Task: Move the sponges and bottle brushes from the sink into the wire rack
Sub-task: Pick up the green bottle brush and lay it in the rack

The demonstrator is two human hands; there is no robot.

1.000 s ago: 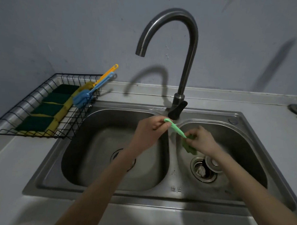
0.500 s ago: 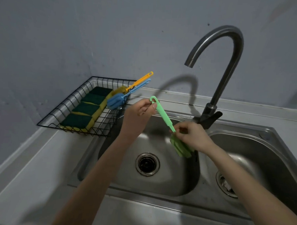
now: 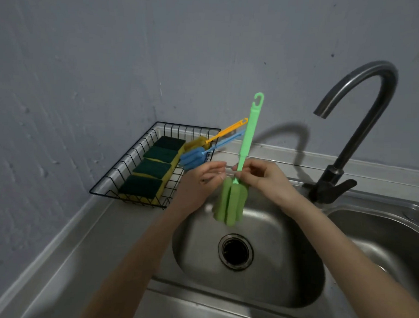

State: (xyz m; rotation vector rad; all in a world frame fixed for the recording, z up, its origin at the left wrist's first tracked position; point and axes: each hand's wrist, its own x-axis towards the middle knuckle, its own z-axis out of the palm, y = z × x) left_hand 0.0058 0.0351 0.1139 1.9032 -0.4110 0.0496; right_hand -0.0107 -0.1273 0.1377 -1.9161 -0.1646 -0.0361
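A green bottle brush stands nearly upright over the left sink basin, foam head down, hooked handle end up. My right hand pinches its handle just above the foam head. My left hand is beside it at the left with fingers apart, fingertips close to the handle; I cannot see it gripping. The black wire rack on the counter at the left holds several green-and-yellow sponges, a blue bottle brush and an orange-handled brush, whose handles stick out over the rack's right rim.
A dark curved faucet rises at the right behind the divider between the two basins. The left basin's drain lies under the brush. The right basin is at the right edge. A grey wall stands close behind the rack.
The green brush has swung from slanted to nearly upright and moved left toward the rack. My left hand let go of the handle's hooked end and now sits lower beside the head. The view shifted left.
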